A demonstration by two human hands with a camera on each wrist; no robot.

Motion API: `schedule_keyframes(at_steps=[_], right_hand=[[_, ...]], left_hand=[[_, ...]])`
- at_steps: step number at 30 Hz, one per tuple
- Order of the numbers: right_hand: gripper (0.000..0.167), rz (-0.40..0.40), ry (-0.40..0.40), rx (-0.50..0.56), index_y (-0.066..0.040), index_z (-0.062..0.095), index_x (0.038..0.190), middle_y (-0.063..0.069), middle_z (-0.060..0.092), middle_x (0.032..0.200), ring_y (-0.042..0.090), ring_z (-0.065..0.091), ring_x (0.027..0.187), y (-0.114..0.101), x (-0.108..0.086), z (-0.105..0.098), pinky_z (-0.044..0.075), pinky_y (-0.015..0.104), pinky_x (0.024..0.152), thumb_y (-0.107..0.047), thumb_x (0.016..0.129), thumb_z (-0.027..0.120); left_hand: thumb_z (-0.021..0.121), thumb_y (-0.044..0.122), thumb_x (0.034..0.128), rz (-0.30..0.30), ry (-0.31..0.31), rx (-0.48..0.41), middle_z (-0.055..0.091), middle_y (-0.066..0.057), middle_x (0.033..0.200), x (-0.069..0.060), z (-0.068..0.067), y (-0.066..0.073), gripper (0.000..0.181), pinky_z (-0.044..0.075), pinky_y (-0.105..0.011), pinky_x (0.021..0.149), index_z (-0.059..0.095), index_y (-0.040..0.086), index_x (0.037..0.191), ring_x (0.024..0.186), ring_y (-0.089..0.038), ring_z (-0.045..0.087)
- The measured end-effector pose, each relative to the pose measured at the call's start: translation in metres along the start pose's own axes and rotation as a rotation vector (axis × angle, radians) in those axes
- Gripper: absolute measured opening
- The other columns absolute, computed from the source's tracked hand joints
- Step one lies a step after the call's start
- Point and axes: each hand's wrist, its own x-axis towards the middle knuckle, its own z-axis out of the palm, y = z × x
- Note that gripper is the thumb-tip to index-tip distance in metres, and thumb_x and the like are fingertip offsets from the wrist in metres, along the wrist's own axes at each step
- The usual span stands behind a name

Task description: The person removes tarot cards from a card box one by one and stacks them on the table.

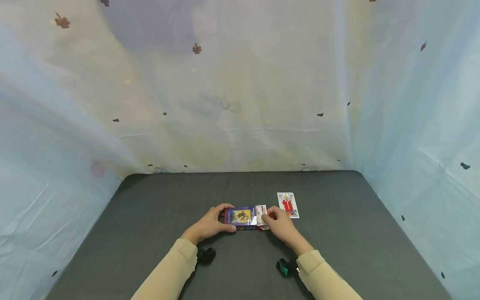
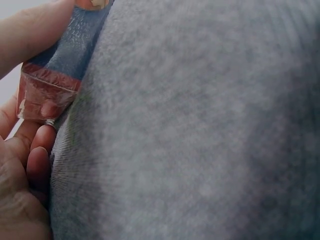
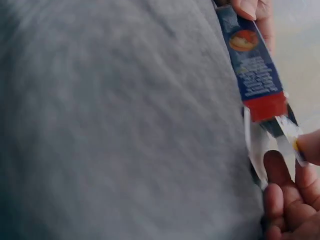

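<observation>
A blue and red card box [image 1: 240,216] with a yellow picture lies on the dark table, its flap end toward the right. My left hand [image 1: 211,224] grips its left end between thumb and fingers. Out of the right end stick white-edged cards [image 1: 261,213], which my right hand [image 1: 280,225] pinches with its thumb on top. In the right wrist view the box [image 3: 255,70] shows its printed side, and the cards [image 3: 290,137] emerge past its red end. The left wrist view has the box's red end [image 2: 50,90] against the left fingers.
One card with a red figure [image 1: 288,205] lies face up on the grey-black table [image 1: 168,196], just beyond my right hand. A pale, patterned curtain [image 1: 240,91] hangs behind the table and along both sides. Dark straps [image 1: 286,266] are at my wrists.
</observation>
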Motion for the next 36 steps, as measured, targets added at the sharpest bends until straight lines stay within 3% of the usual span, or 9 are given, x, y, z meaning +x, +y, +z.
schedule_keyframes(at_steps=[6, 16, 27, 36], right_hand=[[0.015, 0.059, 0.033, 0.086, -0.004, 0.056, 0.087, 0.003, 0.055, 0.073, 0.014, 0.046, 0.066, -0.004, -0.004, -0.01, 0.038, 0.029, 0.06, -0.014, 0.089, 0.067], [0.013, 0.096, 0.041, 0.099, -0.003, 0.056, 0.089, 0.005, 0.056, 0.074, 0.017, 0.05, 0.068, -0.009, -0.007, -0.017, 0.04, 0.03, 0.06, -0.011, 0.089, 0.067], [0.013, 0.094, 0.055, 0.16, -0.002, 0.053, 0.093, 0.004, 0.055, 0.072, 0.019, 0.051, 0.065, -0.01, -0.007, -0.019, 0.038, 0.027, 0.057, -0.005, 0.086, 0.064], [0.017, 0.088, 0.05, 0.226, 0.002, 0.049, 0.096, 0.009, 0.057, 0.072, 0.019, 0.054, 0.061, -0.011, -0.008, -0.017, 0.05, 0.032, 0.06, 0.002, 0.085, 0.062]], left_hand=[[0.085, 0.036, 0.0742, 0.0, -0.004, -0.007, 0.043, -0.007, 0.12, 0.001, 0.001, -0.002, 0.071, 0.039, -0.042, 0.09, 0.05, 0.025, 0.135, 0.104, -0.023, 0.042], [0.085, 0.039, 0.0726, -0.018, -0.003, -0.007, 0.044, -0.007, 0.12, 0.001, 0.0, -0.003, 0.072, 0.038, -0.044, 0.092, 0.05, 0.028, 0.134, 0.104, -0.024, 0.043], [0.086, 0.039, 0.0717, -0.018, 0.009, -0.003, 0.045, -0.008, 0.12, 0.001, 0.001, -0.004, 0.071, 0.037, -0.046, 0.092, 0.051, 0.028, 0.133, 0.105, -0.024, 0.043], [0.085, 0.036, 0.073, -0.021, 0.016, -0.004, 0.045, -0.008, 0.119, 0.0, 0.001, -0.001, 0.07, 0.037, -0.045, 0.091, 0.051, 0.028, 0.134, 0.103, -0.024, 0.044]])
